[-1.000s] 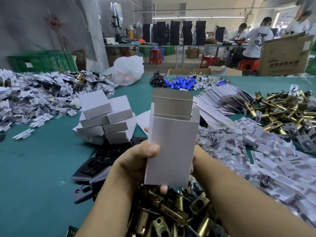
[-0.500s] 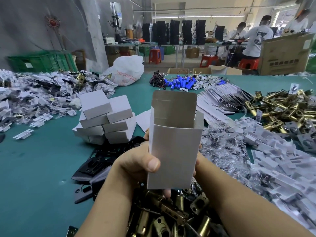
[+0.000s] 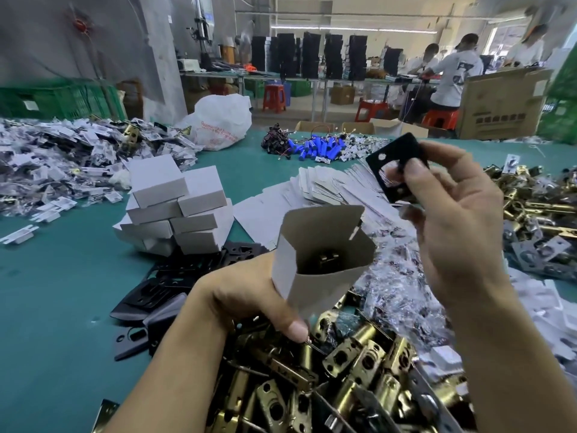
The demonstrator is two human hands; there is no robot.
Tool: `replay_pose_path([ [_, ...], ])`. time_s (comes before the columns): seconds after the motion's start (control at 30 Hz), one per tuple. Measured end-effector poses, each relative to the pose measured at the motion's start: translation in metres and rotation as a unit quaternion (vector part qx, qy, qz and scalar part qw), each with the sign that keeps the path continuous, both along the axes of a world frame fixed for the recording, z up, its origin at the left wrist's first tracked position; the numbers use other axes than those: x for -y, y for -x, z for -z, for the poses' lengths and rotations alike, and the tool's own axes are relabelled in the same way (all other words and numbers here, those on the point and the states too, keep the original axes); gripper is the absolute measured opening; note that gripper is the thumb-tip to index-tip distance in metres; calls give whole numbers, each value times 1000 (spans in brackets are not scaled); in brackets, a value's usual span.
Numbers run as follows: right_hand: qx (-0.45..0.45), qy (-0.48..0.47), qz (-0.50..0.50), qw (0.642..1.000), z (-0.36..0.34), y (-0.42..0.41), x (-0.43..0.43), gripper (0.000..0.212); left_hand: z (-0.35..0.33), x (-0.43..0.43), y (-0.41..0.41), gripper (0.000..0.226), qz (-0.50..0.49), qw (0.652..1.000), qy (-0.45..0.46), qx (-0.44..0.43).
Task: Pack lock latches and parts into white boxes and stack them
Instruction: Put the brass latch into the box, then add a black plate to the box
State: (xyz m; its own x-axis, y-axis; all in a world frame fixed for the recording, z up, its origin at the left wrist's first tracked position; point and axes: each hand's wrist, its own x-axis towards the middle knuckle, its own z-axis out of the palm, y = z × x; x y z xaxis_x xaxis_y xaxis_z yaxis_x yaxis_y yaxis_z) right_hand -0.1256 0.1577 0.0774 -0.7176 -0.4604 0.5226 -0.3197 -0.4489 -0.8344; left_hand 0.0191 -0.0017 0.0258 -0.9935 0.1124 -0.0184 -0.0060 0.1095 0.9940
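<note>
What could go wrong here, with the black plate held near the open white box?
The right hand pinches the black plate with its fingertips, off to the side of the box; it might slip into the brass latches below. The left hand grips the open box low down, tilted, so the latch inside could slide out. The raised flap may get bent.

white plastic bag [image 3: 218, 120] upper centre-left | blue battery cells [image 3: 315, 150] upper centre | red stool [image 3: 274, 97] behind | cardboard carton [image 3: 502, 104] upper right | green crate [image 3: 62, 98] upper left
</note>
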Motion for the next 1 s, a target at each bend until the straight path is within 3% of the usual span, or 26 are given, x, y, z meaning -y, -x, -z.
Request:
replay_pose_path([
  [0.1, -63, 6, -61, 996, -5, -5, -12, 9, -5, 1, -2, 47, 27, 1000, 9, 6],
  [0.2, -99, -10, -149, 984, -9, -7, -19, 17, -6, 3, 3, 58, 16, 999, 45, -7],
  [0.3, -103, -6, -189, 977, -11, -8, -24, 21, -7, 1, 2, 51, 39, 999, -3, -30],
  [0.53, -284, -32, -77, 955, -20, -11, -26, 13, 1, -2, 8, 51, -8, 998, -52, -35],
  [0.63, -307, -35, -71, 948, -22, -11, -26, 11, 5, 1, 8, 51, 1, 998, -63, -31],
  [0.77, -319, -57, -102, 940, -22, -13, -26, 13, 11, 4, 6, 70, -50, 994, -99, 0],
  [1.0, -351, -182, -45, 917, -14, -14, -14, 16, 3, -2, 4, 60, -8, 994, -109, 6],
])
